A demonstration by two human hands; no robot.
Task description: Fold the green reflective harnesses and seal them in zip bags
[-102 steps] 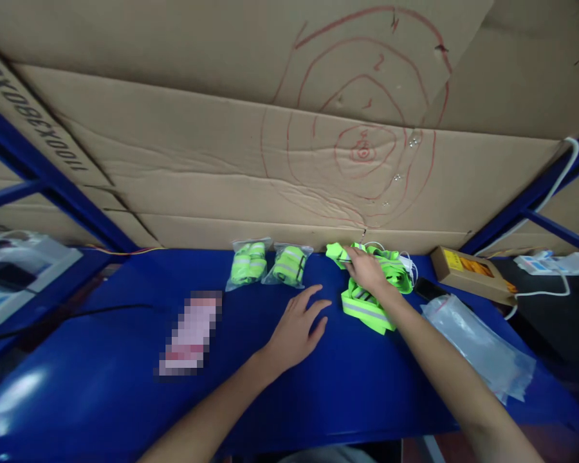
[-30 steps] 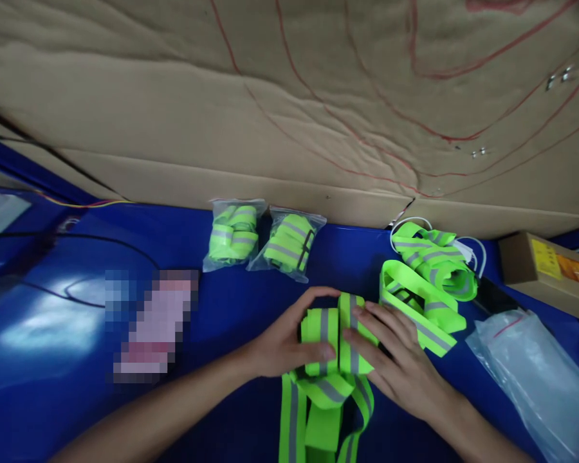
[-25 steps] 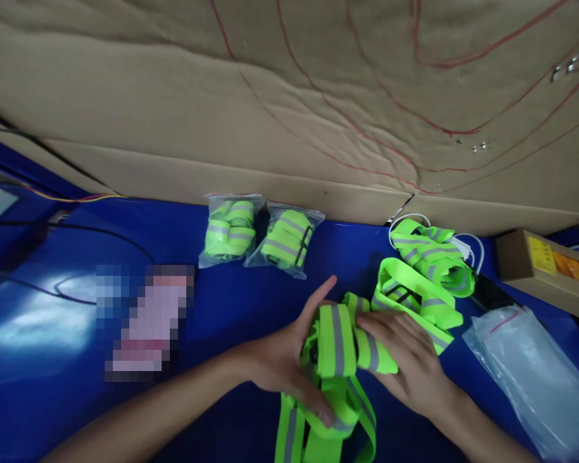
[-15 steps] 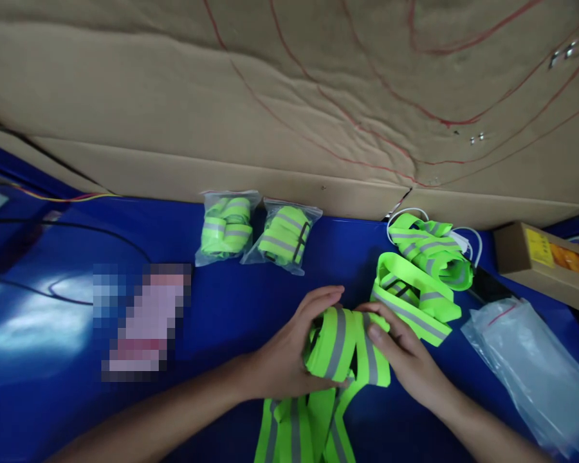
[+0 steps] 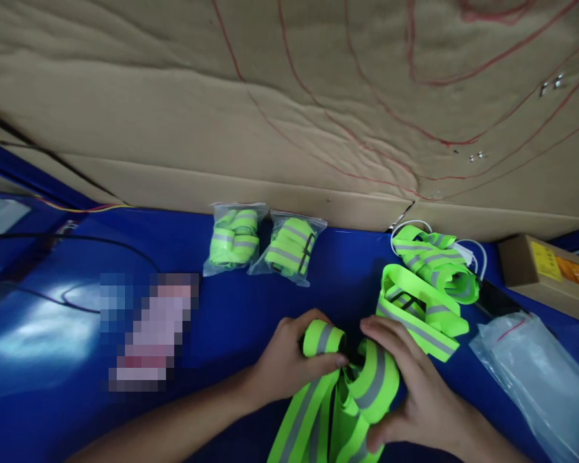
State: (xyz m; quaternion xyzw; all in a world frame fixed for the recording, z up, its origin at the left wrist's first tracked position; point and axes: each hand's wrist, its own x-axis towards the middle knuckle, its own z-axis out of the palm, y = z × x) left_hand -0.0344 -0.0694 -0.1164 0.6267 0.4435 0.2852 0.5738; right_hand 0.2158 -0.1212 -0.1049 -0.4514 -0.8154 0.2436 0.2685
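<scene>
In the head view, a neon-green reflective strap with a grey stripe is partly rolled between my hands, its loose lengths hanging toward the bottom edge. My left hand is closed on one coil, thumb across its front. My right hand curves around the right-hand coil, thumb below and fingers above. Just beyond the right hand lies a loosely folded green strap, with another bundle of green straps behind it.
Two clear zip bags with rolled green straps, a left bag and a right bag, rest by the cardboard panel. Plastic bags and a cardboard box are at right. A pixelated object and black cables are at left.
The two coils, earlier side by side, have parted. My right hand has shifted lower and rolled around its coil; the left thumb now crosses the left coil. The view has tilted slightly.
</scene>
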